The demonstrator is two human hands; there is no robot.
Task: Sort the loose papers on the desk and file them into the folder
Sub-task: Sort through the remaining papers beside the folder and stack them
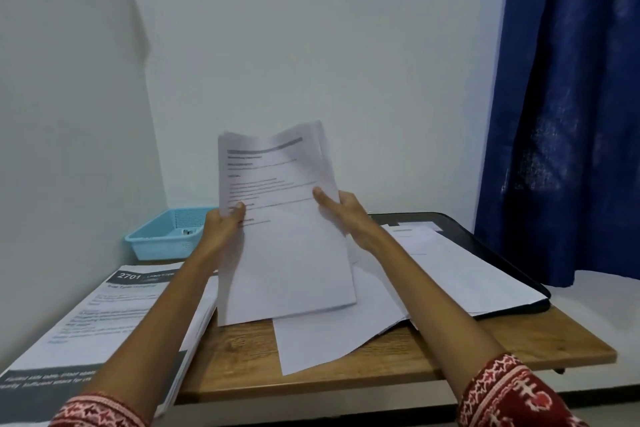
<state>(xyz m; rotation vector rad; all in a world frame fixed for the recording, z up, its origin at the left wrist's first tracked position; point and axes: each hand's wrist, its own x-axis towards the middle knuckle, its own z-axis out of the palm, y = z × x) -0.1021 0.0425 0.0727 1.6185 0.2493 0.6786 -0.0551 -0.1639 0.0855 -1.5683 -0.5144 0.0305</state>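
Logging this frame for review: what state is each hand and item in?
Left hand: grips the held sheaf's left edge.
Right hand: grips its right edge.
Held sheaf of papers: upright, lifted above the desk.
Black folder: open, papers inside.
Loose sheets: flat on desk.
Blue basket: upright.

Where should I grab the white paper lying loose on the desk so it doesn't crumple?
Take the loose sheet by its near corner, which sticks out past the front edge of the wooden desk. Come from the front, thumb on top and fingers beneath. Its far part lies under other papers, so slide it toward you. Both hands, left and right, now hold the raised stack.
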